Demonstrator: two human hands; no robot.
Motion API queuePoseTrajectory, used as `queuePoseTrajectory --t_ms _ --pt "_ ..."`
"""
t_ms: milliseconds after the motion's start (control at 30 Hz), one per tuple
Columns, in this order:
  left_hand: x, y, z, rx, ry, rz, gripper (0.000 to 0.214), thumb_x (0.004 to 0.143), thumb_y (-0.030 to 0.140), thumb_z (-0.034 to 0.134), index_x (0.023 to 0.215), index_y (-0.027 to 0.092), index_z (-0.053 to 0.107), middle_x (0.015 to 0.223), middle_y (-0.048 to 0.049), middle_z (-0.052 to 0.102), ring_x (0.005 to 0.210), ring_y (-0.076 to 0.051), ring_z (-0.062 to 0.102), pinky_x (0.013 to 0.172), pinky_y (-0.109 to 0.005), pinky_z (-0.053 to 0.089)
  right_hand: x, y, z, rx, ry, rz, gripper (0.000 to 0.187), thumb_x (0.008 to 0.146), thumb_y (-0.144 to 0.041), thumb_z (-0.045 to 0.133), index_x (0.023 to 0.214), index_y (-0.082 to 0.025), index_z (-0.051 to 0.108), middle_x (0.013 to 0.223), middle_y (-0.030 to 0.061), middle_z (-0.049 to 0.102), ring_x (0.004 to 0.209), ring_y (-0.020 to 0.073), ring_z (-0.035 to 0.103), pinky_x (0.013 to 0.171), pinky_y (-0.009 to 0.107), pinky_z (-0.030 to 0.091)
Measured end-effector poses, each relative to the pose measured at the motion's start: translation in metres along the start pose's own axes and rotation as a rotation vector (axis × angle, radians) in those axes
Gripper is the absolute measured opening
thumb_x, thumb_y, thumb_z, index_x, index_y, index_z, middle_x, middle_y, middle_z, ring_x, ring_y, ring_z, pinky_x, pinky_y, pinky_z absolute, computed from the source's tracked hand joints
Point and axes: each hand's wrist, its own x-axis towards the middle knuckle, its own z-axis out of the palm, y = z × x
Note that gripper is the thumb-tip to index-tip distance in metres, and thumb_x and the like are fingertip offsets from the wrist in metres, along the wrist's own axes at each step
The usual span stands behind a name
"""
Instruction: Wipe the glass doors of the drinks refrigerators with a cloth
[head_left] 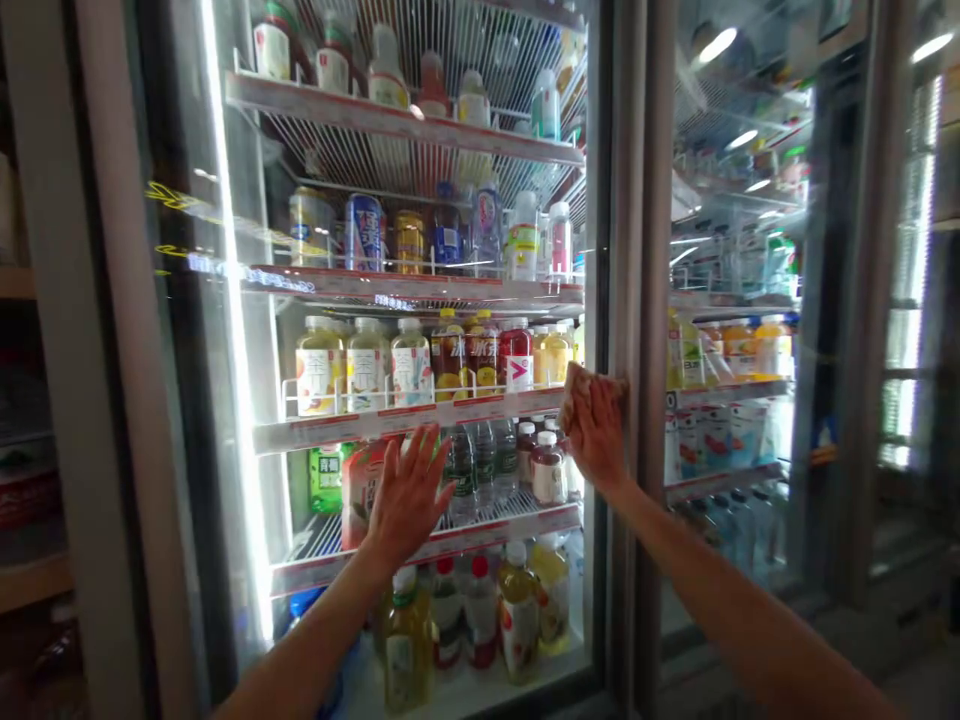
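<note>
A lit drinks fridge stands in front of me, its glass door (225,400) shut. My left hand (409,495) lies flat against the glass with fingers spread, level with the shelf of water bottles (480,465). My right hand (596,420) rests at the door's right edge, fingers curled over the grey frame (622,300). Behind the glass are shelves of juice bottles (360,365), cans (365,232) and small drink bottles.
A second fridge door (739,300) stands to the right, with more bottles and strong ceiling-light reflections. A dark frame post (82,400) and wooden shelving (22,580) are at the left. The floor shows at the lower right.
</note>
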Motion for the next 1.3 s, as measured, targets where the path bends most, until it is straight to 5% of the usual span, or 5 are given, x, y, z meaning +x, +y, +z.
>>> queuePoseTrajectory --t_ms 167,433,667,900,1300 --pt "-0.020 0.011 0.002 -0.009 -0.011 0.087 0.051 0.087 0.039 0.049 0.133 0.017 0.046 0.141 -0.0095 0.043 0.142 -0.019 0.011 0.118 -0.043 0.003 -0.102 -0.045 -0.023 0.071 -0.254 -0.151 0.054 0.085 -0.016 0.047 0.137 -0.025 0.041 0.154 0.0094 0.022 0.142 0.0307 0.020 0.102 0.055 0.042" --pt "-0.033 0.003 0.002 0.007 -0.044 0.005 0.061 0.085 0.039 0.052 0.141 0.020 0.034 0.144 -0.0100 0.039 0.141 -0.021 0.017 0.118 -0.044 0.005 -0.003 -0.070 0.005 0.135 -0.103 0.015 0.049 0.087 -0.019 0.044 0.136 -0.022 0.045 0.154 0.0099 0.021 0.143 0.0300 0.015 0.110 0.059 0.027" --pt "-0.075 -0.001 -0.006 0.009 -0.111 0.032 0.063 0.084 0.035 0.053 0.142 0.023 0.031 0.141 -0.0090 0.043 0.140 -0.021 0.023 0.118 -0.044 0.007 -0.120 -0.123 -0.017 0.223 -0.351 -0.369 0.051 0.080 -0.011 0.045 0.129 -0.026 0.052 0.140 0.0029 0.049 0.138 0.0208 0.031 0.113 0.047 0.029" --pt "-0.079 -0.017 -0.018 0.036 -0.099 -0.086 0.061 0.086 0.035 0.051 0.142 0.018 0.031 0.145 -0.0122 0.037 0.142 -0.022 0.013 0.117 -0.046 0.010 -0.011 -0.122 0.005 0.163 -0.158 -0.064 0.043 0.086 -0.021 0.046 0.129 -0.021 0.052 0.149 0.0109 0.034 0.143 0.0276 0.014 0.111 0.055 0.026" --pt "-0.110 -0.046 -0.038 0.096 -0.110 -0.146 0.074 0.086 0.035 0.051 0.147 0.022 0.011 0.148 -0.0120 0.030 0.141 -0.023 0.014 0.116 -0.048 0.012 -0.040 -0.168 0.003 0.295 -0.373 -0.302 0.054 0.083 -0.019 0.050 0.137 -0.025 0.044 0.148 0.0051 0.037 0.142 0.0245 0.022 0.116 0.051 0.018"
